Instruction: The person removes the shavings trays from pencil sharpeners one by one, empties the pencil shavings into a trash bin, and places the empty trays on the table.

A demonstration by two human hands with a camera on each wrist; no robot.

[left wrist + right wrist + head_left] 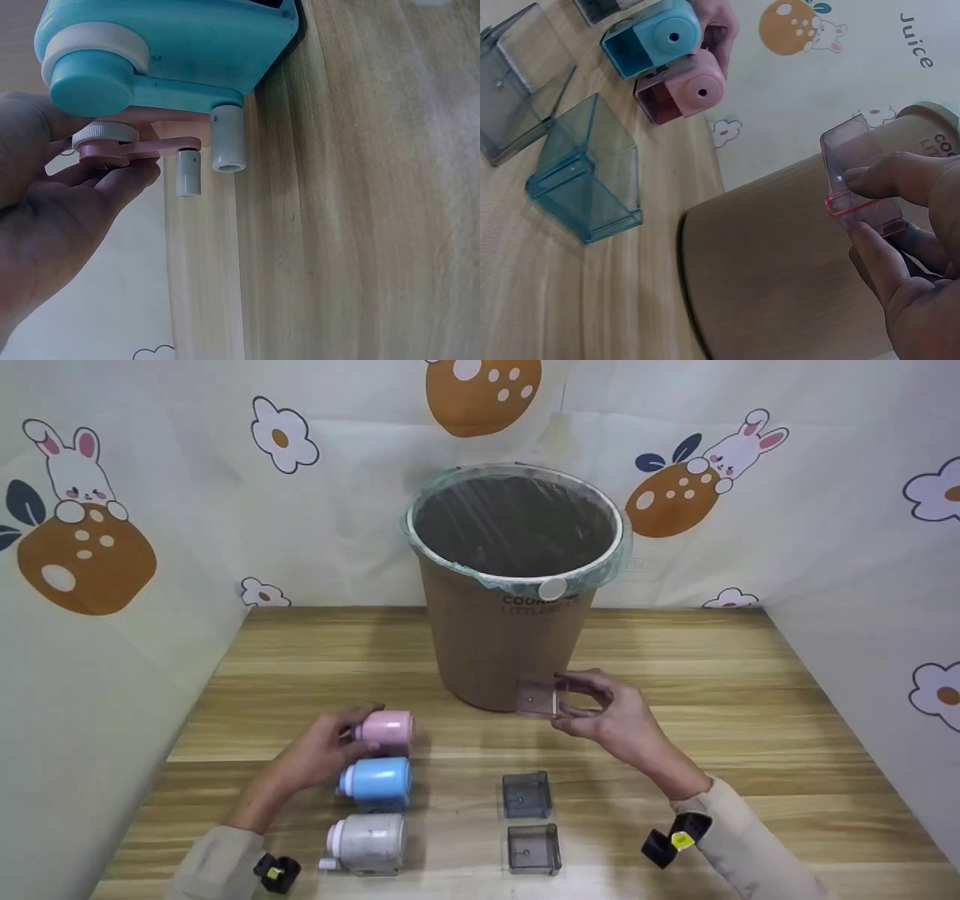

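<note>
My left hand (319, 750) grips the pink crank pencil sharpener (390, 727), its crank (161, 146) facing the left wrist camera. Right beside it stands a blue pencil sharpener (380, 778); nearer me is a white-grey one (371, 842). My right hand (611, 716) pinches a clear pinkish shavings drawer (536, 697) between thumb and fingers, in front of the bin. In the right wrist view the drawer (851, 169) looks empty, and the pink sharpener (679, 90) shows its open drawer slot. Two more drawers lie on the table, a bluish one (585, 172) and a grey one (533, 849).
A tall brown bin (502, 637) with a thin greenish liner stands at the back middle of the wooden table (675, 660). Patterned cloth walls (352, 510) with rabbits and flowers enclose the back and both sides. A small camera (679, 840) sits on each wrist.
</note>
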